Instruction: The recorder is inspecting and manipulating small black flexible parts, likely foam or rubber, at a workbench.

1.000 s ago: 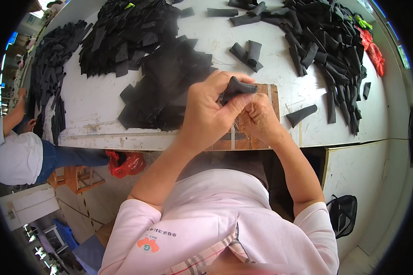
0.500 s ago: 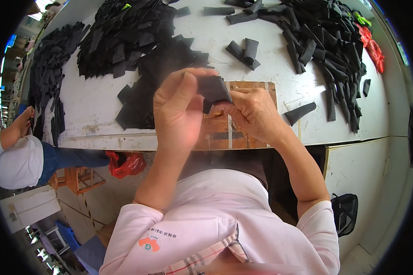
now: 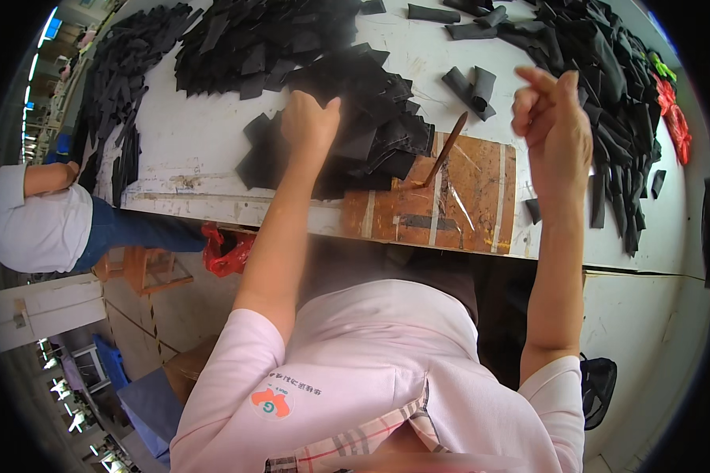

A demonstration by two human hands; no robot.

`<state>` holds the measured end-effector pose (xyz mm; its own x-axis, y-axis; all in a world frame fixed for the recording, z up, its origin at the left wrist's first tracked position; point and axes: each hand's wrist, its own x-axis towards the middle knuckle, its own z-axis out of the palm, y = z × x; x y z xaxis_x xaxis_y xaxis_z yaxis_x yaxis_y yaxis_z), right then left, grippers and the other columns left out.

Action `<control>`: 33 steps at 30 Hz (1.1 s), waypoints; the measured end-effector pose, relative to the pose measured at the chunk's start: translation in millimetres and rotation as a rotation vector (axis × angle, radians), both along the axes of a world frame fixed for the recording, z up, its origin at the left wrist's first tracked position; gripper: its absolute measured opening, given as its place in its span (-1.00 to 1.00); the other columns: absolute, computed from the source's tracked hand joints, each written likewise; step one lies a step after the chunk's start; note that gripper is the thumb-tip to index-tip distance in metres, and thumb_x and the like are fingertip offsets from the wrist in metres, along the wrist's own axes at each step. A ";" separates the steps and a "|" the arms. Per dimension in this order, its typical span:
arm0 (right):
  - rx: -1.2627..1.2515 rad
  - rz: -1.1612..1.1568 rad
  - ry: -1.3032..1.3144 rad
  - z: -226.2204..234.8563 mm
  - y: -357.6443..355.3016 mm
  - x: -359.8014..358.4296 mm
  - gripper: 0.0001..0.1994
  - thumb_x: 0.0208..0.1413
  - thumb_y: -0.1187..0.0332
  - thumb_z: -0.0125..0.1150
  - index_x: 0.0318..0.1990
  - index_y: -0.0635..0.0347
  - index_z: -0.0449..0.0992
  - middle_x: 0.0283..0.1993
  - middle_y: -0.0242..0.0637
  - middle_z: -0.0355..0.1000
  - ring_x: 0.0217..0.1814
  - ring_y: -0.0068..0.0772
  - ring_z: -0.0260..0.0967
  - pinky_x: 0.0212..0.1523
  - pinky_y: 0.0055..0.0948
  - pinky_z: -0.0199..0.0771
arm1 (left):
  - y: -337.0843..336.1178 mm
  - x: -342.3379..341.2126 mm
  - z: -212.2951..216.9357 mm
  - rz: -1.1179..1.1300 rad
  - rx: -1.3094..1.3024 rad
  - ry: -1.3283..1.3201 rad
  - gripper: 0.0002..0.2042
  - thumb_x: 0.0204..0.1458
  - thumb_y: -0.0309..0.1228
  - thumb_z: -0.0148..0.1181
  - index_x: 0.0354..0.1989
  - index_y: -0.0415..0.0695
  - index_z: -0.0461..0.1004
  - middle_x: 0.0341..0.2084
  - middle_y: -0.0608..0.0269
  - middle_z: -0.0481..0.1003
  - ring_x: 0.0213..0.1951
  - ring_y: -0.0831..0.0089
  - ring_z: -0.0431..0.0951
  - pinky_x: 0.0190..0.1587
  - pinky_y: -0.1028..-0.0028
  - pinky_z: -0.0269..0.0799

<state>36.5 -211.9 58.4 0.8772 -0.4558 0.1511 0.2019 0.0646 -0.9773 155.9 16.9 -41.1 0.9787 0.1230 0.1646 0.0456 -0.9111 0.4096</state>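
My left hand (image 3: 311, 126) reaches over a spread pile of black fabric pieces (image 3: 371, 110). Its thumb sticks out apart from the bent fingers, whose tips are hidden, and nothing shows in the grip. My right hand (image 3: 556, 126) is raised beside a heap of black fabric tubes (image 3: 607, 150), with fingers loosely apart and no object seen in them. Between the hands, a slim brown pointed stick (image 3: 447, 150) stands tilted on a worn brown board (image 3: 473, 193) crossed by tape strips. Two short black tubes (image 3: 473, 91) lie just beyond it.
More black pieces (image 3: 264, 39) are heaped at the back left of the white table (image 3: 189, 189). Red and green plastic bags lie at the right edge. A red bag (image 3: 227, 248) hangs below the front edge. At far left another person (image 3: 39, 217) is by the table.
Both hands were together holding a black fabric tube above the board. They have separated, left to the pile, right to the tube heap, and the tube is out of them. The stick is uncovered.
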 end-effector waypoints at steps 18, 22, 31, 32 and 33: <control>-0.783 0.143 0.046 -35.0 97.3 -57.3 -0.67 -0.06 0.16 0.17 -0.28 0.26 0.38 -0.51 -0.26 0.32 -0.54 -0.27 0.32 -0.51 -0.39 0.33 | 36.1 -59.5 48.9 -0.550 -0.676 -0.113 -0.88 -0.10 -0.55 0.11 -0.38 -0.32 0.45 -0.42 0.14 0.47 -0.43 0.38 0.45 -0.33 0.54 0.34; -0.476 0.172 0.051 -29.6 100.4 -56.9 -0.66 -0.11 0.22 0.23 -0.27 0.30 0.40 -0.53 -0.33 0.32 -0.57 -0.39 0.31 -0.53 -0.45 0.32 | 35.1 -85.8 63.7 -0.966 -0.744 0.029 -0.88 -0.09 -0.55 0.11 -0.36 -0.32 0.41 -0.42 0.16 0.45 -0.45 0.41 0.43 -0.32 0.56 0.33; -0.805 -0.020 0.006 -38.3 96.0 -74.8 -0.83 -0.27 0.47 0.30 -0.61 0.26 0.39 -0.66 -0.29 0.27 -0.65 -0.32 0.26 -0.65 -0.44 0.23 | 4.7 -153.3 61.1 -0.391 -1.312 0.267 -0.87 0.04 -0.43 0.03 -0.30 -0.24 0.38 -0.47 0.28 0.44 -0.45 0.63 0.41 -0.41 0.70 0.30; -0.830 -0.051 -0.026 -40.0 95.4 -75.6 -0.82 -0.31 0.48 0.31 -0.63 0.23 0.37 -0.65 -0.31 0.28 -0.64 -0.30 0.26 -0.64 -0.42 0.23 | 4.6 -158.6 64.4 -0.363 -1.363 0.352 -0.83 0.05 -0.36 0.02 -0.30 -0.22 0.38 -0.48 0.28 0.44 -0.46 0.59 0.43 -0.45 0.66 0.32; -0.830 -0.046 -0.023 -41.8 94.2 -77.4 -0.82 -0.31 0.48 0.31 -0.63 0.23 0.37 -0.65 -0.31 0.28 -0.64 -0.30 0.26 -0.64 -0.42 0.23 | 4.5 -162.3 66.4 -0.358 -1.364 0.353 -0.83 0.05 -0.36 0.02 -0.30 -0.22 0.38 -0.48 0.28 0.44 -0.46 0.59 0.43 -0.45 0.66 0.32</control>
<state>-40.9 -117.7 16.6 0.8527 -0.2237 0.4721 0.2075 -0.6844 -0.6990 -6.4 21.4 25.3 0.9539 -0.2710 -0.1293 0.1837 0.1862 0.9652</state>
